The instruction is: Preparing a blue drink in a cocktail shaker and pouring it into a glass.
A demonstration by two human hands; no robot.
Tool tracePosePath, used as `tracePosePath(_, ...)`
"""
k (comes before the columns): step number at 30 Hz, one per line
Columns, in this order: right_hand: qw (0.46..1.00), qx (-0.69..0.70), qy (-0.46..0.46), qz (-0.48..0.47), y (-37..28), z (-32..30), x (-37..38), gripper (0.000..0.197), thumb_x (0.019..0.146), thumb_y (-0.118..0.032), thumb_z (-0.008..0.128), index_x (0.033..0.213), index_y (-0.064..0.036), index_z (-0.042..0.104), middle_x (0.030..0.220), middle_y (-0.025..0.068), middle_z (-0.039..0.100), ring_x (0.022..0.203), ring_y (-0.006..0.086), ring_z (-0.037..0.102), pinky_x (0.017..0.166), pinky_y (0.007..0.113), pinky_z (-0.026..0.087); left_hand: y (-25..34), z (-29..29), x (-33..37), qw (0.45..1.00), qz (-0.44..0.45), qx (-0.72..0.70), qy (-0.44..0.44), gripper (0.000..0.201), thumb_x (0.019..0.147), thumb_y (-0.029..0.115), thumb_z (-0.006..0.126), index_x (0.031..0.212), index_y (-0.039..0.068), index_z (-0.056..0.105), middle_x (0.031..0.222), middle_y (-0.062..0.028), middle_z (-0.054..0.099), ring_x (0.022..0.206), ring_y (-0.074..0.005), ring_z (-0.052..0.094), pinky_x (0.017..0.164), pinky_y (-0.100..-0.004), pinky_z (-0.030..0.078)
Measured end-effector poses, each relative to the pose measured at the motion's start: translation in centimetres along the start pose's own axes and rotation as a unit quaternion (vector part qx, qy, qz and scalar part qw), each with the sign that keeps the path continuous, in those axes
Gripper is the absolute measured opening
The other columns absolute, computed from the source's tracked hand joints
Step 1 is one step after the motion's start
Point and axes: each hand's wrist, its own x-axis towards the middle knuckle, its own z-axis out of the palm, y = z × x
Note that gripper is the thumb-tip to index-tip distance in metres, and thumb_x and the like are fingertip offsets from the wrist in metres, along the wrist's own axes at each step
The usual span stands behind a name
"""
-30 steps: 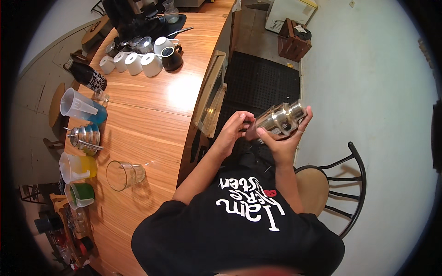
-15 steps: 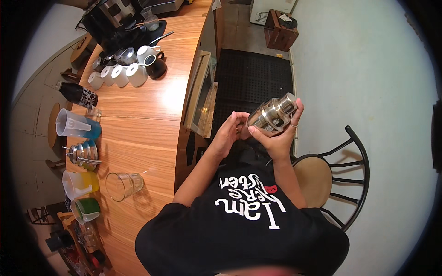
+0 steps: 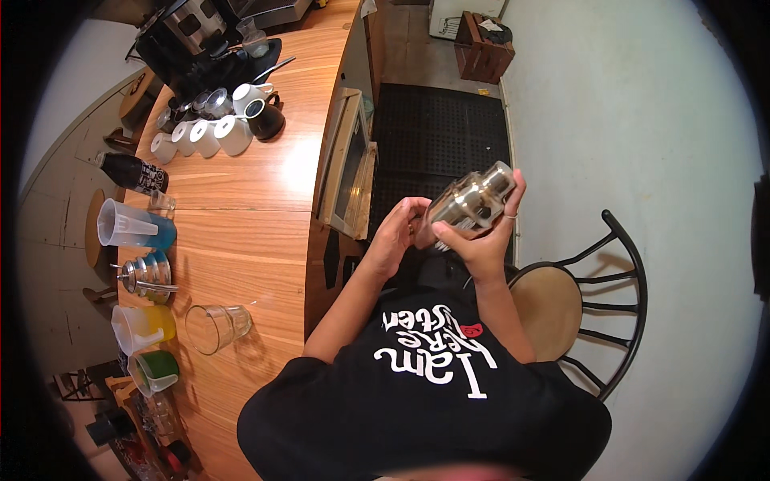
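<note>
A shiny metal cocktail shaker [image 3: 473,202] tilts in front of my chest, its capped end up and to the right. My right hand [image 3: 491,240] is wrapped round its side, thumb across the front and fingers behind, with a ring on one finger. At the shaker's lower end, my left hand [image 3: 395,240] cups the base with curled fingers. Some of those fingertips are hidden behind the metal. Left of my left arm, a clear drinking glass [image 3: 218,329] stands on the wooden counter [image 3: 249,248].
Along the counter's far left edge stand a dark bottle [image 3: 135,173], a jug of blue liquid [image 3: 136,224], a metal kettle [image 3: 147,276], a yellow jug [image 3: 144,327] and a green one [image 3: 154,373]. Several cups [image 3: 233,136] sit farther up. A chair [image 3: 549,309] is at my right.
The shaker has turned slightly in my hands and its print is less visible. Both hands stay in nearly the same place. The view has shifted a little.
</note>
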Motion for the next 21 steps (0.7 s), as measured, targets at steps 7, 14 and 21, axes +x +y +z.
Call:
tracePosePath(7,0.992,0.109,0.031,0.05,-0.3,0.4,-0.2,0.126,0.064,-0.007,0.091,0.159,-0.0158,0.008,0.128,0.0114,0.052,0.114,0.0231,0.059,0.099,0.039,0.052,-0.1,-0.1,-0.3,1.0,0.016,-0.014,0.0,0.046,0.108,0.045,0.039,0.122,0.006,0.06,0.111,-0.0045,0.062,0.103,-0.0151,0.058,0.093,-0.033,0.046)
tracePosePath(14,0.999,-0.001,-0.001,-0.034,-1.0,0.9,-0.2,0.127,0.065,-0.004,0.09,0.159,-0.0158,0.004,0.124,0.012,0.055,0.111,0.0232,0.062,0.098,0.039,0.053,0.3,-0.2,-0.6,0.999,-0.007,-0.028,-0.014,0.045,0.108,0.045,0.039,0.123,0.008,0.06,0.111,-0.0045,0.062,0.103,-0.0149,0.058,0.09,-0.0313,0.047)
tracePosePath(21,0.992,0.111,0.008,0.061,-1.0,0.7,-0.1,0.125,0.065,-0.004,0.088,0.158,-0.0186,0.006,0.125,0.0105,0.054,0.112,0.0242,0.061,0.098,0.042,0.054,-0.1,0.3,-0.5,0.999,0.005,-0.047,0.008,0.043,0.108,0.043,0.04,0.123,0.008,0.059,0.113,-0.0045,0.062,0.102,-0.0138,0.058,0.089,-0.0305,0.047)
